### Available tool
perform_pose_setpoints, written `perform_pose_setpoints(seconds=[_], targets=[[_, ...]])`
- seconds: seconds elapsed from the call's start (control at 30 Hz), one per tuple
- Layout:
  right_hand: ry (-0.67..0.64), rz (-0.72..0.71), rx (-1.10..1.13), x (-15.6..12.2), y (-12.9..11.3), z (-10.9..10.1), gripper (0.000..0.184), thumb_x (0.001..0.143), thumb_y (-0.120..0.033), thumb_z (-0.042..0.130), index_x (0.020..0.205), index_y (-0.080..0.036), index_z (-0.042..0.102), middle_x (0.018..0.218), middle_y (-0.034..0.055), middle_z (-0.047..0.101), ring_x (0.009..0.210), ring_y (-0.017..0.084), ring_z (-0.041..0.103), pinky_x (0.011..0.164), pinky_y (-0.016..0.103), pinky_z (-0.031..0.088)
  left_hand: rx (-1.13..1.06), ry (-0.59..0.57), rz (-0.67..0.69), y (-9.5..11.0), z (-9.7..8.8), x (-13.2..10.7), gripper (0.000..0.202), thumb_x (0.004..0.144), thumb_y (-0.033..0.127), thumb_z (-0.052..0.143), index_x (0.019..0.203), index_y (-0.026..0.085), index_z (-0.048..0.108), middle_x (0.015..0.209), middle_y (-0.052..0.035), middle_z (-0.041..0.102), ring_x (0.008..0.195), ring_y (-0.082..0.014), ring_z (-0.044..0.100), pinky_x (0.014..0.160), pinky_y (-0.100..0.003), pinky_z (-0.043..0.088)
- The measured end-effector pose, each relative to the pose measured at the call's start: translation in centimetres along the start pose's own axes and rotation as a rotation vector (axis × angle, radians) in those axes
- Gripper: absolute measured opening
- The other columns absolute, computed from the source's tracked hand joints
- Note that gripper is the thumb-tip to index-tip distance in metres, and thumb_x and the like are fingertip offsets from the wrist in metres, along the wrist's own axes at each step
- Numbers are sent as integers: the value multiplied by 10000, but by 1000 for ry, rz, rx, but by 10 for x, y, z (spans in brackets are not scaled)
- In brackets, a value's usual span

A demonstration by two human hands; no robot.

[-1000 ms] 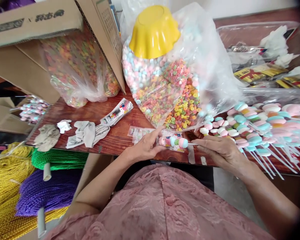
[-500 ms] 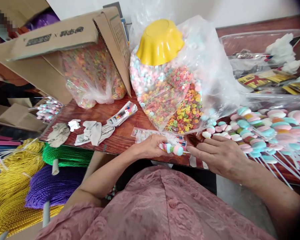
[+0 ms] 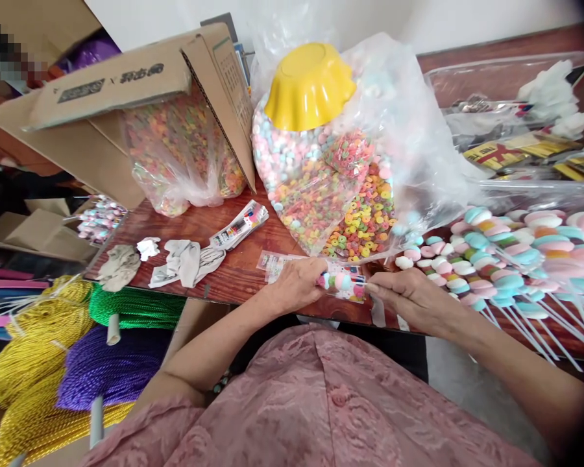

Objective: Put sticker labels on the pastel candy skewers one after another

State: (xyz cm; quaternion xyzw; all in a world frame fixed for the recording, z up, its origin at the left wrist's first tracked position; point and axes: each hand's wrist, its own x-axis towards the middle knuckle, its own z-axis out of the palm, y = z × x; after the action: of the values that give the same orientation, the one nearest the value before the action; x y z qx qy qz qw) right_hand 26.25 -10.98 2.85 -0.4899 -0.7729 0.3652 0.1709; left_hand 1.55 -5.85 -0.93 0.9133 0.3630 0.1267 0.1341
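Observation:
My left hand (image 3: 300,285) is closed round one end of a marshmallow skewer (image 3: 341,281), whose pink, green and pale pieces stick out towards the right. My right hand (image 3: 411,295) pinches the thin stick at the skewer's other end between thumb and fingers. Beneath the hands, flat printed plastic sleeves (image 3: 277,263) lie along the table's front edge. Just beyond them, small ring candies (image 3: 365,220) spill within a large clear bag (image 3: 418,149) that also holds pastel marshmallows (image 3: 267,146).
Finished-looking marshmallow skewers (image 3: 506,259) are heaped at the right. A yellow fluted bowl (image 3: 311,87) sits upside down on the bag. At the left stand a cardboard box (image 3: 121,78), pale gloves (image 3: 185,263), a sleeve stack (image 3: 241,224), and cord bundles (image 3: 107,370) below the table edge.
My right hand's fingers, stretched out beside the skewer before, have closed on its stick. The left hand keeps its hold, and the view has shifted slightly.

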Motion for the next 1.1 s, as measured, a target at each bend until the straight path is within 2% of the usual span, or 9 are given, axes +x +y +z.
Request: perform_pose_setpoints(seconds=[0.13,0.27,0.5,0.6,0.8,0.87,1.0,1.03,1.1], targets=[[66,-57,-139,3,1,3,454,1003,-434,363,711,-202,621,591,1,584,522,127,487,556,274,331,-39,-30,-4,2,-1,-1,291,888,450,617,845,163,590,812,-61,655,773,-201,613,668,-295,396],[232,-105,-371,4,6,2,417,1009,-366,389,701,-202,618,586,16,600,514,138,502,554,297,292,-133,-111,-91,4,-8,-5,277,817,387,729,929,162,611,910,-58,682,842,-204,621,704,-287,409],[193,-503,-737,9,10,10,265,933,-83,410,853,-176,646,695,25,667,608,151,562,628,313,281,-572,-279,-136,10,-15,-3,372,732,416,807,946,164,636,841,13,646,795,-152,585,708,-247,419],[78,-502,-726,14,2,11,214,890,-80,454,842,-173,641,722,34,680,588,141,541,610,311,252,-550,-329,-151,15,-14,0,381,699,402,829,920,163,632,796,18,626,770,-152,572,679,-246,402],[-194,-267,-597,31,-23,21,166,851,-134,508,846,-164,671,631,36,663,500,116,478,541,304,180,-501,-308,-173,26,0,6,349,705,406,800,862,153,618,767,-9,641,729,-174,587,646,-272,396],[-190,-258,-554,37,-27,26,134,828,-145,541,776,-158,664,624,40,657,487,109,455,538,301,178,-557,-269,-160,27,0,6,383,684,358,812,951,148,636,803,-16,658,744,-179,596,667,-282,422],[-102,-343,-461,42,-27,19,232,880,-169,492,699,-167,637,597,31,615,494,107,433,545,299,191,-765,-172,-145,15,-20,4,896,578,346,890,1371,164,515,1046,-57,678,940,-209,621,823,-315,475],[-74,-354,-434,41,-26,14,267,906,-179,459,708,-171,638,597,28,609,504,110,441,549,296,201,-829,-188,-177,10,-27,3,909,591,381,886,1390,166,511,1051,-57,676,933,-199,622,816,-306,479],[-21,-343,-386,41,-25,3,290,934,-199,431,742,-173,648,616,29,618,527,114,466,556,289,226,-983,-294,-287,2,-39,-1,693,713,485,794,1294,157,607,924,-37,680,755,-136,611,676,-252,472]])
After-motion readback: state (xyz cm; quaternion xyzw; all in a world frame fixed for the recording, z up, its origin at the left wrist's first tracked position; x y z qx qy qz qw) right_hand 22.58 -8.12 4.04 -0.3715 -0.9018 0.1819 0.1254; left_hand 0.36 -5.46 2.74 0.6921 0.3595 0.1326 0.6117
